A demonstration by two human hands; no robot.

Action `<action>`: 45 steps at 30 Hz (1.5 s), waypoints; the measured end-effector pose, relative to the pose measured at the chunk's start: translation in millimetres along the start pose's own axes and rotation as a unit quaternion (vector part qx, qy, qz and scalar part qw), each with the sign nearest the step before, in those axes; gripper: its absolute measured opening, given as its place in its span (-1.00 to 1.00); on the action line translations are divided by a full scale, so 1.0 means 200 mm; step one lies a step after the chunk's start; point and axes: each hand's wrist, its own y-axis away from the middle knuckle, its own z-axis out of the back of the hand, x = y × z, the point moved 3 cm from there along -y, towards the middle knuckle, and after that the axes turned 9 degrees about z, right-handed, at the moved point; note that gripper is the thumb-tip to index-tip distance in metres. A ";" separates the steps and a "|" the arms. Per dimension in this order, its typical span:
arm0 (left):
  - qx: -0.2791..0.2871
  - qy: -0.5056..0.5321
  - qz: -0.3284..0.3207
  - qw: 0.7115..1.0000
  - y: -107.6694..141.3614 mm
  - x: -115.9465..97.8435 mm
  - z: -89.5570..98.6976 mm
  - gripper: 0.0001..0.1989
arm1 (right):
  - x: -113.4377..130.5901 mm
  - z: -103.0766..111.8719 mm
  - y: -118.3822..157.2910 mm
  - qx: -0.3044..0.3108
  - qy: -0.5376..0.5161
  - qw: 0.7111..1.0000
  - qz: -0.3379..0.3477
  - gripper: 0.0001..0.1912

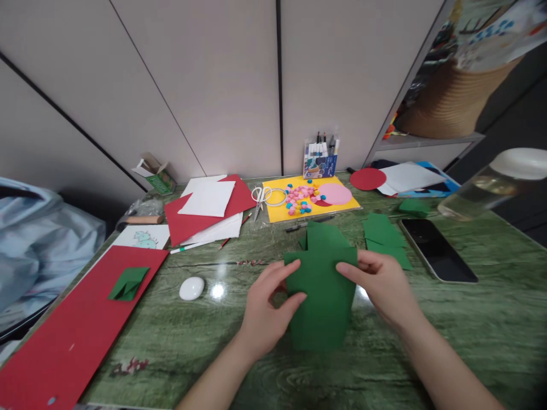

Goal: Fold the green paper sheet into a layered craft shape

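A sheet of green paper is held up between my two hands, over the front middle of the table. My left hand pinches its left edge, the index finger near the upper corner and the thumb on the face towards me. At the upper right corner, my right hand grips the sheet between thumb and fingers. Another green paper piece shows behind its top edge; whether the two are joined I cannot tell. More green pieces lie to the right of the sheet.
A black phone and a lidded clear container are at the right. Scissors and small coloured balls lie at the back. On the left are a long red sheet, a folded green paper and a white rounded object.
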 end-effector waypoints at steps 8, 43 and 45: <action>-0.004 0.004 0.014 1.000 0.01 0.00 0.00 -0.53 | 0.00 0.00 0.00 -0.049 0.089 0.994 0.033 -0.55; -0.050 -0.031 0.038 0.998 -0.03 -0.03 0.03 -0.66 | 0.00 0.01 -0.04 0.052 0.086 0.995 0.000 -0.61; -0.052 -0.033 0.034 0.998 -0.03 -0.02 0.03 -0.66 | 0.00 0.01 -0.04 0.041 0.085 0.996 0.002 -0.61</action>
